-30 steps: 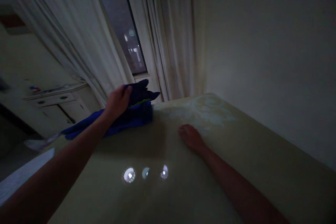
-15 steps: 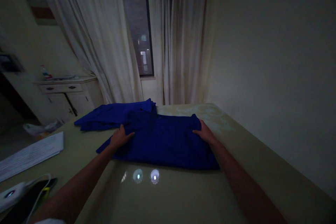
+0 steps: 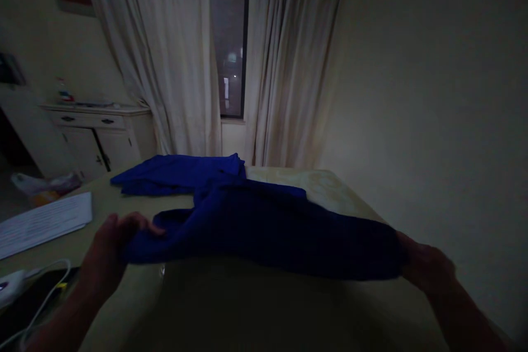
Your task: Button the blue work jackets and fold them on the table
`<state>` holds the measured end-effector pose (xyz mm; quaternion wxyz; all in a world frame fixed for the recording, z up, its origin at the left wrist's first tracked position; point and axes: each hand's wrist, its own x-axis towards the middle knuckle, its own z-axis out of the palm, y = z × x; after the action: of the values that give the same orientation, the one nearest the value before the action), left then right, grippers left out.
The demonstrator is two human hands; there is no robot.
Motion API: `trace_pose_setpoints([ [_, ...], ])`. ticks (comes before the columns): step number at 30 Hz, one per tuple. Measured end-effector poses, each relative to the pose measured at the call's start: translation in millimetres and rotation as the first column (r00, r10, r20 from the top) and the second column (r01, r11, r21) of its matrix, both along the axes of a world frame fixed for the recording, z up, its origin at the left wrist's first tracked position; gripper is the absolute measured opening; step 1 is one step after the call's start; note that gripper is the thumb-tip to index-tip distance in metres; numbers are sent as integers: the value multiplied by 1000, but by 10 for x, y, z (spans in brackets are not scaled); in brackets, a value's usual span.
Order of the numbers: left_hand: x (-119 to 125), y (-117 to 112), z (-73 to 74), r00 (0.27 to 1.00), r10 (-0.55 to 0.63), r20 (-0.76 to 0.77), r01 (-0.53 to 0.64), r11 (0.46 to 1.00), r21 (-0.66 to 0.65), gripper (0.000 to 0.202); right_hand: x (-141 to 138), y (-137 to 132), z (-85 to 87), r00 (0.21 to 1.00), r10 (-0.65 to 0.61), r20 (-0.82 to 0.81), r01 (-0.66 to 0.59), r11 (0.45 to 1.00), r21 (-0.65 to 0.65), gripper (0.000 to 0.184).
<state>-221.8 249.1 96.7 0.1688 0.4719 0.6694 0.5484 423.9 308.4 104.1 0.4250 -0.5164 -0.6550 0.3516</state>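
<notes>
A dark blue garment (image 3: 280, 231) stretches between my two hands, its near part lifted off the table and its far part lying on it. Its exact kind I cannot make out. My left hand (image 3: 119, 242) is closed on the garment's left end, thumb and fingers around the cloth. At the opposite end, my right hand (image 3: 427, 261) grips the right edge; some of its fingers are hidden behind the fabric. Behind, a second blue garment (image 3: 177, 170) lies folded, and the held one touches or overlaps its right end.
The pale table (image 3: 338, 192) carries printed papers (image 3: 49, 220) at the left. A white device (image 3: 11, 287) with a cable and a dark flat object (image 3: 37, 302) lie near its front left. Beyond stand curtains (image 3: 177, 55), a cabinet (image 3: 111, 137) and a wall at the right.
My hands have moved apart and toward me, drawing the garment's near edge wide and up off the table. The folded garment behind stays in place. The view has shifted slightly.
</notes>
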Motion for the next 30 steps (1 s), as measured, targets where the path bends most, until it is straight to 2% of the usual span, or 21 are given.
trace_pose_setpoints([
  [1, -46, -54, 12, 1000, 16, -23, -16, 1000, -15, 55, 49, -41, 7, 998, 38, -43, -41, 996, -74, 68],
  [3, -74, 4, 11, 992, 2, -122, -12, 997, -79, 49, -33, 23, -1, 986, 102, -131, -131, 964, -233, 70],
  [4, -59, 109, -8, 984, -41, -173, 20, 992, -122, 47, -149, 115, -31, 988, 93, -123, -124, 953, -278, 69],
  [6, 7, 422, -91, 964, -155, -218, 111, 973, -202, 51, -468, 369, -155, 1000, 7, -28, -16, 950, -311, 65],
  [8, 84, 786, -218, 959, -174, -223, 117, 962, -245, 66, -818, 643, -339, 995, -73, 66, 90, 951, -295, 69],
  [10, 146, 1114, -349, 963, -98, -253, 11, 946, -324, 81, -1123, 880, -535, 967, -170, 191, 214, 947, -240, 77],
  [11, 171, 1249, -405, 961, -64, -269, -47, 921, -386, 85, -1247, 979, -622, 943, -204, 263, 258, 948, -188, 81],
  [12, 193, 1365, -448, 958, -55, -281, -81, 889, -450, 85, -1349, 1066, -696, 916, -229, 330, 282, 951, -123, 83],
  [14, 237, 1549, -487, 949, -129, -287, -44, 850, -525, 71, -1488, 1220, -783, 871, -250, 423, 272, 962, 8, 81],
  [15, 260, 1625, -479, 937, -184, -296, 6, 859, -513, 60, -1527, 1293, -787, 858, -254, 447, 253, 965, 61, 78],
  [17, 312, 1765, -406, 905, -245, -349, 96, 914, -394, 43, -1557, 1443, -712, 850, -265, 456, 226, 964, 139, 72],
  [19, 380, 1890, -272, 883, -214, -418, 107, 959, -264, 41, -1545, 1588, -550, 842, -309, 443, 251, 950, 185, 67],
  [20, 424, 1942, -197, 879, -174, -445, 73, 969, -235, 43, -1532, 1648, -460, 827, -348, 442, 285, 937, 204, 63],
  [22, 549, 2015, -66, 868, -52, -494, -72, 971, -228, 54, -1506, 1725, -322, 755, -450, 477, 370, 893, 256, 58],
  [24, 744, 2041, -3, 816, 73, -573, -207, 963, -172, 71, -1499, 1724, -300, 649, -526, 550, 400, 850, 342, 53],
  [25, 873, 2039, -6, 782, 80, -618, -199, 972, -125, 76, -1508, 1697, -340, 608, -534, 588, 378, 845, 378, 48],
  [26, 1024, 2030, -33, 751, 24, -659, -115, 989, -94, 75, -1525, 1657, -409, 584, -520, 623, 340, 854, 393, 42],
  [27, 1197, 2018, -80, 716, -94, -691, 36, 994, -99, 70, -1551, 1609, -499, 578, -489, 654, 302, 872, 385, 36],
  [28, 1387, 2005, -144, 663, -250, -705, 215, 966, -141, 62, -1585, 1559, -599, 582, -453, 675, 275, 891, 360, 32],
  [30, 1799, 1981, -297, 519, -514, -683, 488, 834, -257, 52, -1664, 1467, -791, 599, -415, 684, 273, 910, 313, 32],
])
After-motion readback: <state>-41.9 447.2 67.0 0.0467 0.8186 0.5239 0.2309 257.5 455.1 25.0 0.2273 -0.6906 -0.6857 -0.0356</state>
